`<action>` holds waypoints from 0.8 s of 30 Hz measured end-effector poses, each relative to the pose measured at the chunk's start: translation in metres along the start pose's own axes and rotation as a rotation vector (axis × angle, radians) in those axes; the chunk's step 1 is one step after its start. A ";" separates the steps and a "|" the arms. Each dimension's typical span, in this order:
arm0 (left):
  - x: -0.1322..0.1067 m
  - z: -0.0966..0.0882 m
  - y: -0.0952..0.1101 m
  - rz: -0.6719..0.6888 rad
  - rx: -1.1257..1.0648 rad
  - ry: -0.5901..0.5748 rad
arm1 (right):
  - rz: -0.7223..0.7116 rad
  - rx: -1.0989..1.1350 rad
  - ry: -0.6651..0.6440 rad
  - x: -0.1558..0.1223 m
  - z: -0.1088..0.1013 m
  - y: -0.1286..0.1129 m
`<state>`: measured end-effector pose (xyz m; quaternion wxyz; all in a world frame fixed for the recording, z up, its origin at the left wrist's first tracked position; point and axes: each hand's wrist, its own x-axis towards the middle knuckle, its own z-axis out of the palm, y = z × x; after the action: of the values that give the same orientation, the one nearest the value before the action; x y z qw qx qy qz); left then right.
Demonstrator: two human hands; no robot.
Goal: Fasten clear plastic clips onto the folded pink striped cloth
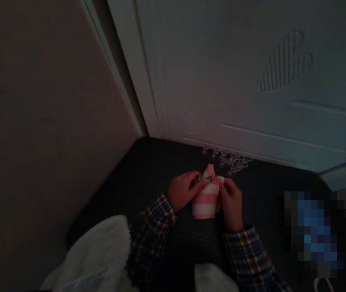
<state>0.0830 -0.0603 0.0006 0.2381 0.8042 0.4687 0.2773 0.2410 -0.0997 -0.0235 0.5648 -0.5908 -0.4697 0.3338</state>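
A pink-and-white striped cloth (204, 207) is held bunched between my two hands, low over the dark tabletop. My left hand (181, 189) is closed at its upper left side, thumb and fingers pinching a small shiny clear piece (206, 179), which looks like a ring, against the cloth. On the other side, my right hand (233, 205) pinches the cloth's upper right edge. A pointed fold of cloth sticks up between the hands. Just beyond them lie several clear ring-like pieces (230, 159) in a loose cluster. The dim light hides their finer details.
The dark table (124, 170) meets a white panel (221, 73) with raised heart shapes at the back. A plain wall (39, 101) borders the left side. To the right is a blurred-out blue object (316, 231) with a pale cord or loop (323, 282) below it.
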 end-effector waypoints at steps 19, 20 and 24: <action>-0.001 -0.001 0.003 -0.031 -0.020 -0.005 | 0.003 -0.018 -0.022 0.000 -0.001 0.003; 0.000 0.000 0.003 -0.032 -0.020 -0.005 | 0.006 -0.016 -0.023 0.000 -0.001 0.004; 0.000 -0.001 0.003 -0.032 -0.020 -0.007 | 0.026 0.011 -0.026 0.000 0.000 0.004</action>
<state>0.0844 -0.0621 0.0031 0.2523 0.7950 0.4779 0.2755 0.2421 -0.0992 -0.0269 0.5573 -0.5894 -0.4674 0.3515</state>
